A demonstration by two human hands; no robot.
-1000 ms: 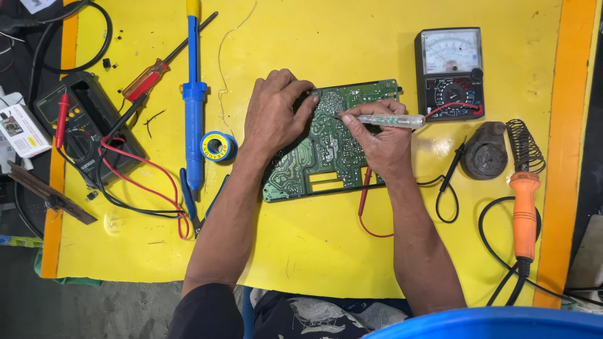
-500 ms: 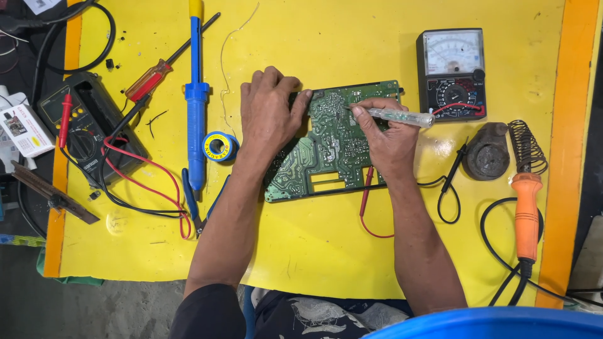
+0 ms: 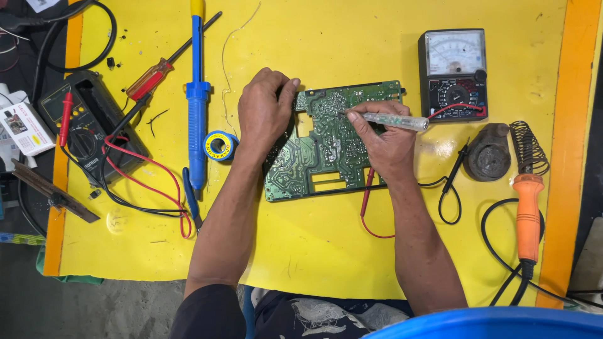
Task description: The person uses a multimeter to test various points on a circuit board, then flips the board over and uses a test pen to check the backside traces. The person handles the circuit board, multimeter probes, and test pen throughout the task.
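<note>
Head view, looking straight down: your left hand [image 3: 267, 110] is clamped over the upper left edge of the green circuit board [image 3: 326, 147], fingers curled on its rim, holding it flat to the table. Your right hand [image 3: 384, 141] rests on the board's right side and pinches a clear-handled tester screwdriver [image 3: 392, 120] between thumb and fingers. The board lies between your two hands, solder side up. The screwdriver's long axis runs nearly level, left to right, with a slight downward slant toward the handle end; its tip points left and touches the board near the upper middle, while the handle end reaches toward the analog meter [image 3: 453, 72] (just beside, not touching). A red probe [image 3: 367, 194] pokes out from under your right wrist, pointing up toward the board.

All of it sits on a yellow table [image 3: 326, 263] with orange edge strips. Left of your left hand lie a solder reel [image 3: 220, 145], a blue desoldering pump [image 3: 197, 100], a red-handled screwdriver [image 3: 151, 78] and a black digital multimeter [image 3: 91, 122] with red leads. At the right rests an orange soldering iron [image 3: 527, 216].
</note>
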